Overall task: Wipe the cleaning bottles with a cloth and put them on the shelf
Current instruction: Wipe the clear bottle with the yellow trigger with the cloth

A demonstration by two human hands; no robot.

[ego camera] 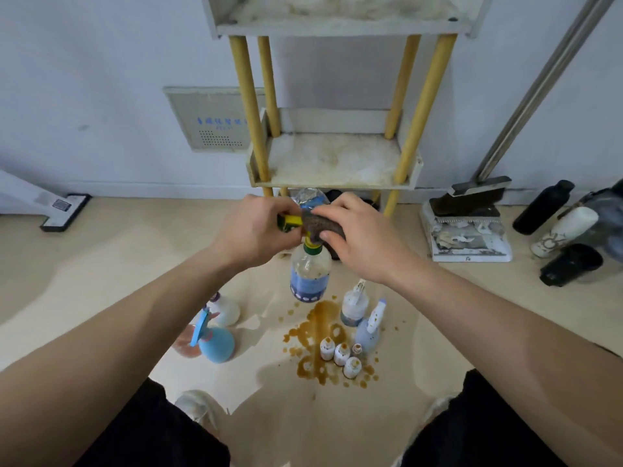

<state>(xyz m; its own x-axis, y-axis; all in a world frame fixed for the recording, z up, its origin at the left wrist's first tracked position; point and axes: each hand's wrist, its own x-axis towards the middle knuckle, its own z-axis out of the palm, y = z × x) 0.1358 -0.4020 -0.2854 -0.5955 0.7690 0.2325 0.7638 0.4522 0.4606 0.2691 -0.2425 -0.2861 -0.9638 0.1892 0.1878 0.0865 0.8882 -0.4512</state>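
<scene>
Now we are gripping the spray bottle [310, 274] with our left hand [256, 227] and pinching the cloth [320, 222] with our right hand [367, 241].

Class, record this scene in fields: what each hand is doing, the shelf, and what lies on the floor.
left hand: grips the spray bottle by its yellow head
right hand: holds a dark cloth against the bottle's neck
shelf: stained, beyond the hands
floor: brown spill, four small bottles at its edge, a blue spray bottle nearby
</scene>
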